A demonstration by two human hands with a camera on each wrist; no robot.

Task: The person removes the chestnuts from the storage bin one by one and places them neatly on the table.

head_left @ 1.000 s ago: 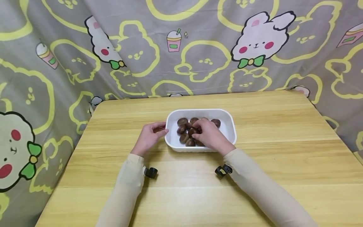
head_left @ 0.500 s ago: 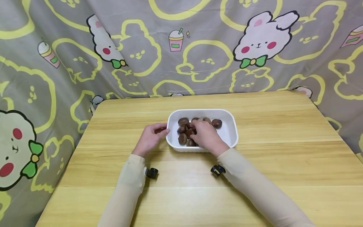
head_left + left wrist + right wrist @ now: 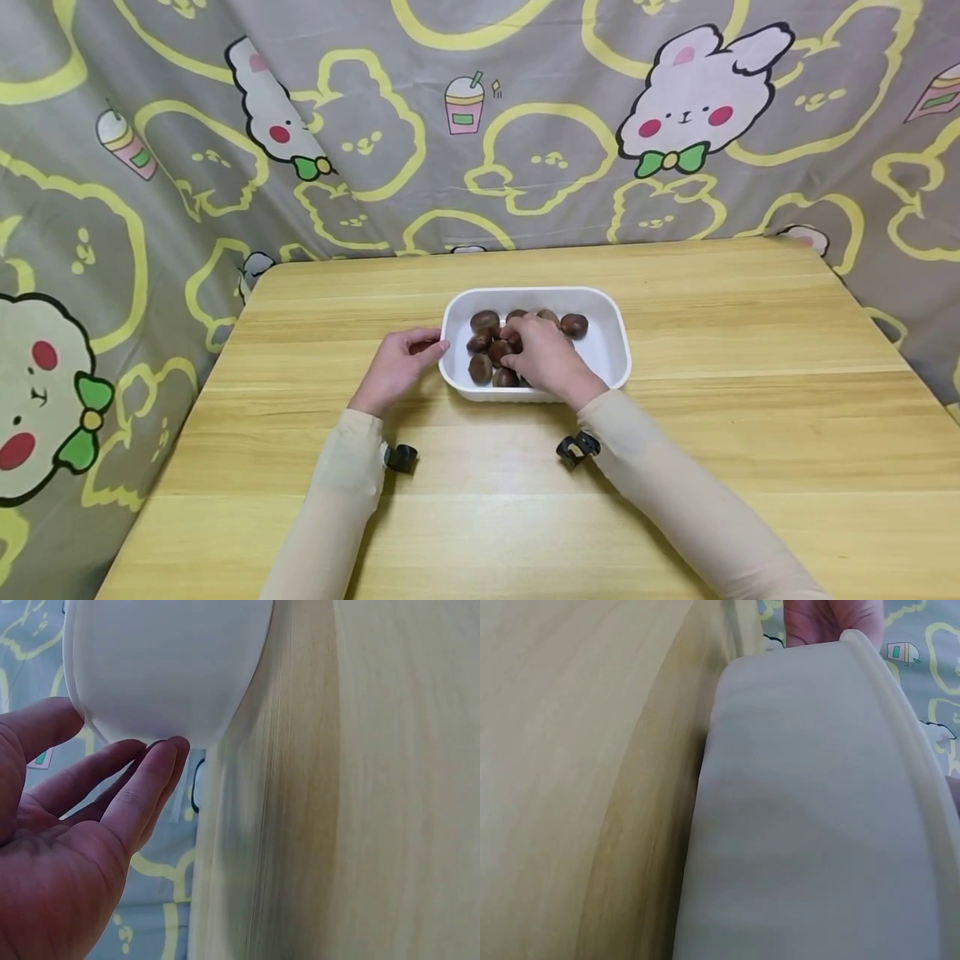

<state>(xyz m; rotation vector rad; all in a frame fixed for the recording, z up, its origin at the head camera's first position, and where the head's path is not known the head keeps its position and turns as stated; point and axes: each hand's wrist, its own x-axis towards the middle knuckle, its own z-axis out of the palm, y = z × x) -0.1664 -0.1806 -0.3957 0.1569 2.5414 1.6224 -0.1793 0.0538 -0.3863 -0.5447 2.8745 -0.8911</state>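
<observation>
A white plastic tray (image 3: 611, 367) with rounded corners holds several brown chestnuts (image 3: 481, 368) in the head view. My left hand (image 3: 396, 364) is at its left end. In the left wrist view the thumb tip is right at the rim and the extended fingers touch the outer end wall (image 3: 172, 675). Inside the tray, my right hand (image 3: 551, 354) reaches down among the chestnuts, thumb and forefinger on either side of one chestnut (image 3: 500, 352). Its palm side and some chestnuts under it are hidden. The right wrist view shows mostly the long side wall (image 3: 802, 810).
The tray stands on a wood-grain table (image 3: 480, 500). Behind the table and along its left side hangs a grey cartoon-print curtain (image 3: 540, 158). A black wrist camera (image 3: 401, 457) is strapped to the left wrist, another wrist camera (image 3: 577, 450) to the right.
My right hand has shifted slightly left within the tray, and the chestnut at its fingertips has moved left too. The left hand stays at the tray's end.
</observation>
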